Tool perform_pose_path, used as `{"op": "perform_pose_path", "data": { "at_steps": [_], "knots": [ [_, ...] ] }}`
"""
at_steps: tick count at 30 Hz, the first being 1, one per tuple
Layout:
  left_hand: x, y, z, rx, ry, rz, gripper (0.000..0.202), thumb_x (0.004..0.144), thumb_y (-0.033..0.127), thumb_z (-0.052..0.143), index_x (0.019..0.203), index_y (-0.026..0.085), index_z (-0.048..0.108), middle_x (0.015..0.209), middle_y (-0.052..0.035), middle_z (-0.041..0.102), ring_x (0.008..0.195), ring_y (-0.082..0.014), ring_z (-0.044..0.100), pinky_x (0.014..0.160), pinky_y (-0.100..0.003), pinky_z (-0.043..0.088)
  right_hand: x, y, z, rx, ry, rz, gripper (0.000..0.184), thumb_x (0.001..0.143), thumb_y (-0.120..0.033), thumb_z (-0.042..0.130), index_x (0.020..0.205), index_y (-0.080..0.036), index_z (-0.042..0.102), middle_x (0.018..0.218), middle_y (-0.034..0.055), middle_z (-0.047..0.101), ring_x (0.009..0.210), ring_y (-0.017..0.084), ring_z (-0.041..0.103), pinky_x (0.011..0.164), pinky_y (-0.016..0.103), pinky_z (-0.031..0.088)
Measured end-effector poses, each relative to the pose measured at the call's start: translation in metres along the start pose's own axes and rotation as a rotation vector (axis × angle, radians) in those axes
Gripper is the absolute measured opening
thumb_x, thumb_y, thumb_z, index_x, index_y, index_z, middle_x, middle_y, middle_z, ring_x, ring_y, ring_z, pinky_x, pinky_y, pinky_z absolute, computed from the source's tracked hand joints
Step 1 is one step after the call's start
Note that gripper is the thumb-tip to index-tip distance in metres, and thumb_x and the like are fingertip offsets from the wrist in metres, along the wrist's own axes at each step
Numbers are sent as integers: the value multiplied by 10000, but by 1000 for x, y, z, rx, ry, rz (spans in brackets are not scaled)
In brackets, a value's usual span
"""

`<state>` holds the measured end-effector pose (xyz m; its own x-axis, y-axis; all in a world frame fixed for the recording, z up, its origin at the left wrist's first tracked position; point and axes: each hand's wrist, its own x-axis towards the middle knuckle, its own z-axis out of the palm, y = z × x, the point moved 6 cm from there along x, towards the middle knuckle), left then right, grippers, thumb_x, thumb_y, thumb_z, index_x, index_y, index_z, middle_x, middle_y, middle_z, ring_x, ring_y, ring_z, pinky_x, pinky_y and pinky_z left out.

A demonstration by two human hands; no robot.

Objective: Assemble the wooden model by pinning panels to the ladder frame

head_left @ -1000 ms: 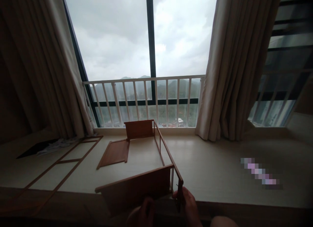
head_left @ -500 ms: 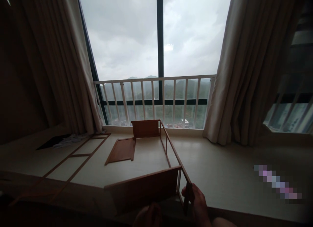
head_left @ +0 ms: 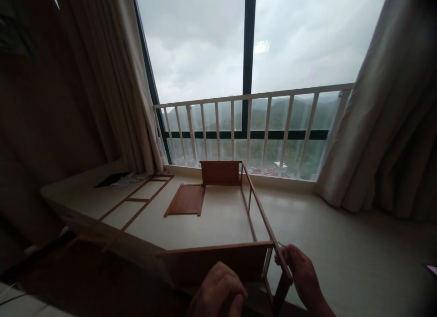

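Observation:
A partly joined brown wooden frame stands on the pale ledge, its side rail running from the window toward me. One brown panel rises at its far end. Another, the near panel, is joined at the close end. My right hand is at the outer side of the near corner, fingers pinched on a thin rod that meets the rail there. My left hand is curled in front of the near panel; what its fingers hold, if anything, is hidden.
A loose panel lies flat on the ledge. Left of it, a ladder-like wooden frame extends past the ledge's edge. Dark and white sheets lie near the left curtain. A white railing guards the window.
The scene has shifted rightward as my view turned. My right hand has moved from the frame's near end to the rail's outer side, and the thin rod now shows. My left hand has risen further into view.

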<state>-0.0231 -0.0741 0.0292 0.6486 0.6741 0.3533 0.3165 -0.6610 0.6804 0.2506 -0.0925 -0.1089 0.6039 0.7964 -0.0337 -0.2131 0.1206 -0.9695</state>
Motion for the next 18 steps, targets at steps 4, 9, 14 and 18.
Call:
{"op": "perform_pose_path", "data": {
  "at_steps": [4,9,14,18],
  "knots": [
    [54,47,-23,137,-19,-85,273,842,379,458,1004,258,641,1090,-40,605,1057,-125,512,983,-286,430,8,-32,18,-5,-99,-145,474,806,-577,548,729,-111,583,731,93,573,743,152,544,698,257,483],
    [92,52,11,273,-158,-125,505,826,555,414,1303,396,470,1288,-17,544,1217,-202,455,1107,-427,324,-1,-31,33,-104,-189,-184,459,836,-550,515,678,-119,538,675,56,522,666,113,491,624,215,430],
    [109,47,38,305,-244,-117,498,848,529,374,1288,344,515,1188,-48,623,1071,-175,562,1024,-352,385,-1,-28,36,-126,-316,-204,461,863,-514,489,623,-121,499,646,43,492,660,100,468,646,204,412],
    [123,48,44,289,-251,-196,432,823,511,440,1195,347,588,1060,-9,686,952,-151,620,865,-256,433,5,-25,34,-170,-411,-219,437,883,-482,467,652,-118,539,632,34,478,640,93,467,640,201,393]
  ]
}}
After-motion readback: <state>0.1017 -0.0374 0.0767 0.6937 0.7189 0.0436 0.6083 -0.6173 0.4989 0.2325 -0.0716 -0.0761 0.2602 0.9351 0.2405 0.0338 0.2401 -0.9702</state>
